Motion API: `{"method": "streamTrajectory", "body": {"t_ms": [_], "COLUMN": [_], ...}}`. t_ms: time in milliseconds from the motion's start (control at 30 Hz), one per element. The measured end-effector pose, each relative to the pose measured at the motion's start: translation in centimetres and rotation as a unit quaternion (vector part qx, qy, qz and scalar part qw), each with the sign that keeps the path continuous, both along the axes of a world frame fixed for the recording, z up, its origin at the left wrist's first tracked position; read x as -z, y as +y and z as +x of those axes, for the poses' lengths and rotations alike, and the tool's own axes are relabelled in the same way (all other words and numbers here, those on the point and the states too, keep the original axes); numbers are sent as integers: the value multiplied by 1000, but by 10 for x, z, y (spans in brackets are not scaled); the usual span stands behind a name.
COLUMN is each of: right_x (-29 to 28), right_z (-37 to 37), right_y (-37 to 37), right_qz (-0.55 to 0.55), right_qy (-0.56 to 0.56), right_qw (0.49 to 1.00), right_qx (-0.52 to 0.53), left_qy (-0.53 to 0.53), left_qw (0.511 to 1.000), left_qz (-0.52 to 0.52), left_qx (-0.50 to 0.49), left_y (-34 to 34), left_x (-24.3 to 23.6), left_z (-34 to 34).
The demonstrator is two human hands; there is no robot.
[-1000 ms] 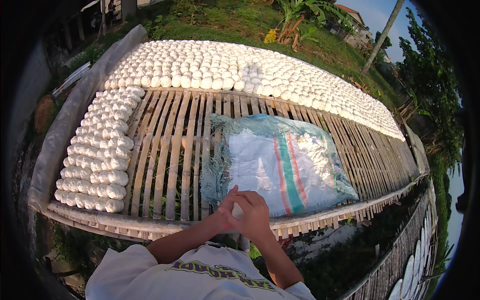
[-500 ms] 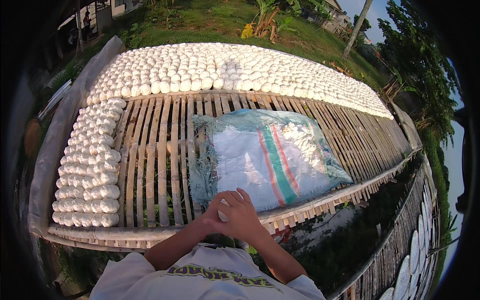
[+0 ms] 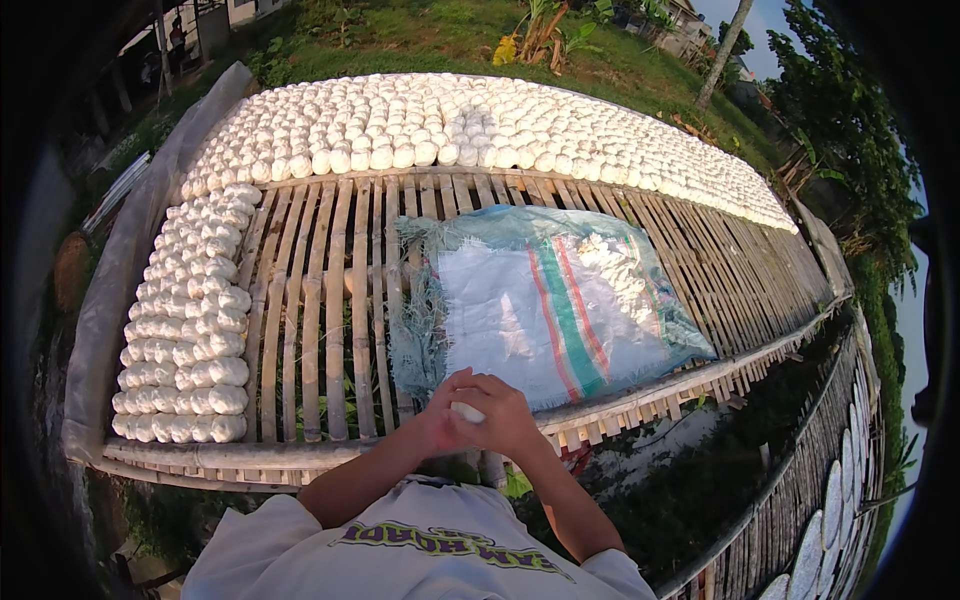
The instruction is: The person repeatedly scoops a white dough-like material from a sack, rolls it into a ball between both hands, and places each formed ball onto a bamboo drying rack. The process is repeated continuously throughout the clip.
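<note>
In front of my chest, my left hand (image 3: 438,421) and my right hand (image 3: 497,409) are cupped together around a white lump (image 3: 467,411), which shows between the fingers. Just beyond them, a white woven sack (image 3: 492,315) with green and red stripes lies on bluish plastic sheeting (image 3: 480,228). Toward the sack's far right sits a heap of crumbly white pieces (image 3: 618,272). Rows of rounded white lumps (image 3: 190,320) line the left side of the bamboo rack (image 3: 310,300), and a broad band of similar lumps (image 3: 400,120) fills its far side.
A bamboo pole (image 3: 230,455) forms the rack's near edge. Rolled plastic sheeting (image 3: 150,235) runs along the left edge. At the lower right, a second bamboo rack (image 3: 765,535) carries flat greyish discs (image 3: 808,555). Grass (image 3: 420,40) and trees stand beyond.
My hands have shifted slightly around the white lump, the right hand now curling over it from the right. The whole view has moved a little.
</note>
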State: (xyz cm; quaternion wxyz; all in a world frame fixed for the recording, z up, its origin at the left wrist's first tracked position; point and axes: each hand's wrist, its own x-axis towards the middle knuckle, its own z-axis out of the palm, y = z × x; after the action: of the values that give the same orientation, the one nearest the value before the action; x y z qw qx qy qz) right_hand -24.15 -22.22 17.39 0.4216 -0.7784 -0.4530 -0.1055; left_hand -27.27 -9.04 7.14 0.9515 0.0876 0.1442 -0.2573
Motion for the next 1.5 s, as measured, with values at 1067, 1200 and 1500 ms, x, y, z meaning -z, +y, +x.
{"method": "streamTrajectory", "body": {"t_ms": [1067,1200,1500], "right_x": [13,3,25], "right_z": [-25,-36,-29], "right_y": [18,20,19], "right_qz": [103,44,121], "right_qy": [178,67,386], "right_qw": [971,995,903], "right_qx": [122,58,145], "left_qy": [4,-108,29], "left_qw": [999,989,995], "left_qz": [6,-100,-10], "left_qx": [-36,26,-95], "left_y": [-7,1,-8], "left_x": [-24,-31,10], "left_z": [-6,-10,-4]}}
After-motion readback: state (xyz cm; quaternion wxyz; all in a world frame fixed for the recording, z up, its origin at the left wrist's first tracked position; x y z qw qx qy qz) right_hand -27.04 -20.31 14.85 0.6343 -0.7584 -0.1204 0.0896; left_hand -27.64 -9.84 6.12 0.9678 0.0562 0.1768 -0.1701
